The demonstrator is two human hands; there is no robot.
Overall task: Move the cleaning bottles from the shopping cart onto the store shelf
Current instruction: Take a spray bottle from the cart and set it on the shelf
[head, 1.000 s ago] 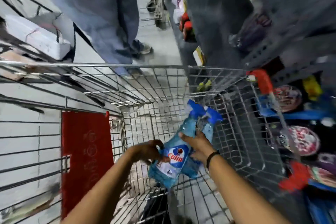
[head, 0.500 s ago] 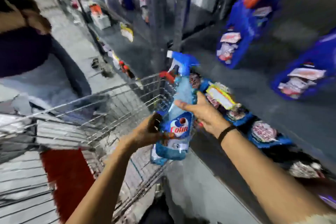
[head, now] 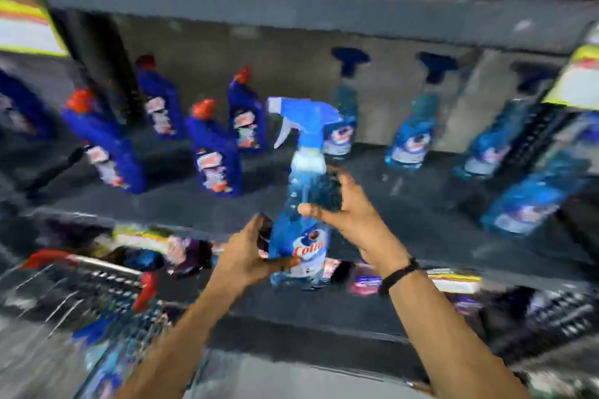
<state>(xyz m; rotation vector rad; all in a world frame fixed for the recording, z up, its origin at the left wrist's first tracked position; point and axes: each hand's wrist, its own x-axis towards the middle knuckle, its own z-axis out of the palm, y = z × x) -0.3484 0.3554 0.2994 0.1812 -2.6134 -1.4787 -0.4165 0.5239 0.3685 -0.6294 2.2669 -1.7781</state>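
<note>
A light blue Colin spray bottle (head: 299,236) with a blue trigger head stands upright in the air, just in front of the dark store shelf (head: 405,204). My left hand (head: 249,256) grips its lower body from the left. My right hand (head: 346,210) clasps its upper body from the right; a black band sits on that wrist. The wire shopping cart (head: 90,288) with red corner caps is at the lower left, blurred.
On the shelf stand dark blue bottles with red caps (head: 215,152) at the left and several light blue spray bottles (head: 410,136) along the back and right. Another shelf board (head: 291,6) runs overhead. A lower shelf holds packets (head: 366,282).
Both hands lifted the spray bottle out of the cart and carried it up in front of the shelf. The view swung from the cart to face the shelf.
</note>
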